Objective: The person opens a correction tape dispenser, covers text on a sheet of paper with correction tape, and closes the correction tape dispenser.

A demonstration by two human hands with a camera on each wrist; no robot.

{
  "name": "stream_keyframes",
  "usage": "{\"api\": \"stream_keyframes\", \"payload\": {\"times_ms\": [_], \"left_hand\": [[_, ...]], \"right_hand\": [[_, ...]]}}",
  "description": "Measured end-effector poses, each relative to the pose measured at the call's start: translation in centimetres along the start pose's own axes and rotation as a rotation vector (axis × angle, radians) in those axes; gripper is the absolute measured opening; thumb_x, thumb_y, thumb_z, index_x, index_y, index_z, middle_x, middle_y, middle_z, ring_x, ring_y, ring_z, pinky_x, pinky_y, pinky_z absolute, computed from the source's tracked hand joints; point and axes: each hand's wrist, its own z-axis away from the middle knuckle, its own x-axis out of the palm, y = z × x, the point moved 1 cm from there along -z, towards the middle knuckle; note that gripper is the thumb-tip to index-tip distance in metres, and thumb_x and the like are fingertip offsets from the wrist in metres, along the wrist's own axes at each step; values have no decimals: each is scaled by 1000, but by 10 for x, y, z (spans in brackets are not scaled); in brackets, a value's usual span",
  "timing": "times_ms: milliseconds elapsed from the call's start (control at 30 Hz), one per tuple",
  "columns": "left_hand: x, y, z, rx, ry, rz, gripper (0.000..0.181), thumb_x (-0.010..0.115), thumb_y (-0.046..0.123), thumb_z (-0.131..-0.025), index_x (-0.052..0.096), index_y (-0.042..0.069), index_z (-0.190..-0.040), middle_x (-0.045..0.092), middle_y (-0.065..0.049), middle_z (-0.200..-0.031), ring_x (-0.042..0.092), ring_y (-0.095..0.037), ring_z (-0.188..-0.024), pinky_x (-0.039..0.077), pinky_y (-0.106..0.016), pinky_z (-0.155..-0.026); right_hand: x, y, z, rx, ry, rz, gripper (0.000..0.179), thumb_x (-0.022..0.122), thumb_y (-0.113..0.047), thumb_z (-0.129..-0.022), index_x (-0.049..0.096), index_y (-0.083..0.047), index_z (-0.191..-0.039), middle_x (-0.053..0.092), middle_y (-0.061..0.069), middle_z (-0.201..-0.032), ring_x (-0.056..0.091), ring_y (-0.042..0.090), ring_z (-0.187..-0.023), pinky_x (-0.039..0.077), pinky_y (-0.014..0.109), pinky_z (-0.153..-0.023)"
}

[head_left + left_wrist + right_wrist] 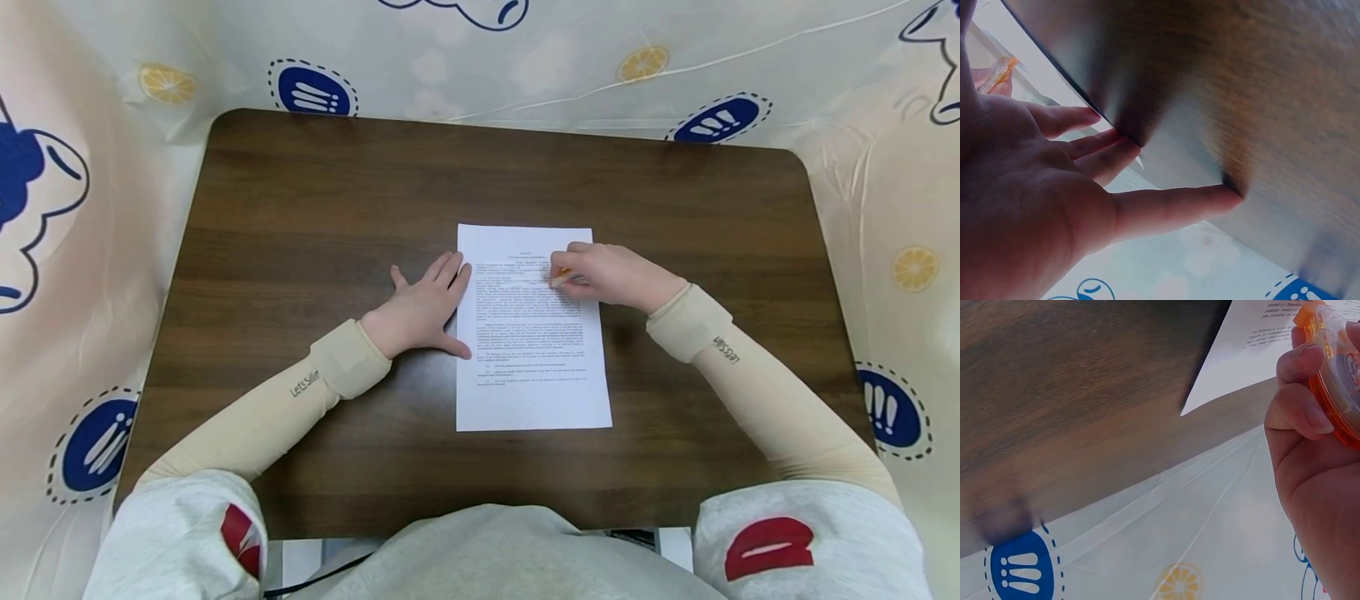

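A printed sheet of paper (532, 404) lies on the brown wooden table. With fingers spread, my left hand (422, 310) rests at the sheet's left edge, its thumb and some fingertips on the paper; the left wrist view (1041, 181) shows its fingertips against the surface. My right hand (611, 273) is over the upper right part of the text. It grips a clear and orange correction tape (1329, 394), whose orange end points toward the page. Most of the correction tape is hidden by the fingers in the head view.
The dark wooden table (322, 192) has rounded far corners. A pale patterned curtain (465, 75) with blue badges and orange slices hangs around it. A black cable (322, 575) runs below the near edge.
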Motion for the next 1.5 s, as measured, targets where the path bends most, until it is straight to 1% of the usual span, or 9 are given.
{"api": "stream_keyframes", "payload": {"times_ms": [133,400,633,933,1133,1300,1400,1500], "left_hand": [[0,-1,0,5,5,-4,134,83,68,-76,10,1,-166,0,-19,-174,-1,-37,-161,11,-92,-99],[0,-1,-1,11,6,-2,134,83,68,-77,10,1,-166,0,-19,-174,-1,-37,-161,11,-92,-99],[1,-1,-1,13,1,0,133,83,68,-77,9,1,-166,0,-19,-174,-1,-38,-161,10,-92,-99],[0,0,1,9,1,-2,134,83,68,-77,9,2,-167,-2,-18,-174,-2,-37,-161,10,-92,-100],[-5,0,2,6,4,3,133,83,67,-78,9,2,-166,-1,-19,-174,-2,-37,-161,10,-91,-100],[-7,1,4,4,10,-4,132,83,67,-78,9,2,-166,-1,-19,-174,-2,-37,-161,11,-92,-100],[-4,1,4,4,15,-6,133,82,68,-78,9,2,-167,-1,-19,-174,-2,-37,-161,12,-92,-99],[-1,1,5,5,11,-6,133,82,68,-77,9,2,-166,0,-19,-174,-1,-38,-161,12,-92,-99]], "right_hand": [[-1,0,3,6,5,-8,12,72,-11,-97,63,-15,-104,60,4,-92,54,19,-69,46,33,-63],[0,6,8,36,-2,-3,13,74,-14,-97,64,-16,-105,62,4,-94,56,19,-74,48,34,-67],[1,12,12,49,-3,-3,13,74,-16,-97,65,-17,-106,62,3,-94,57,18,-74,49,33,-67],[-1,13,16,61,5,-8,12,75,-14,-97,65,-17,-103,60,3,-92,55,19,-74,47,34,-65],[-3,14,20,97,7,-26,16,76,-14,-96,67,-18,-109,63,5,-98,58,21,-79,51,35,-71],[-2,16,24,89,36,-48,18,77,-15,-96,66,-17,-110,63,5,-98,57,21,-80,50,36,-71],[3,17,26,75,65,-56,17,77,-14,-96,66,-18,-109,61,2,-95,56,18,-77,48,35,-69],[10,16,31,75,93,-63,16,77,-15,-96,67,-19,-109,62,0,-96,55,16,-76,48,33,-69]]}}
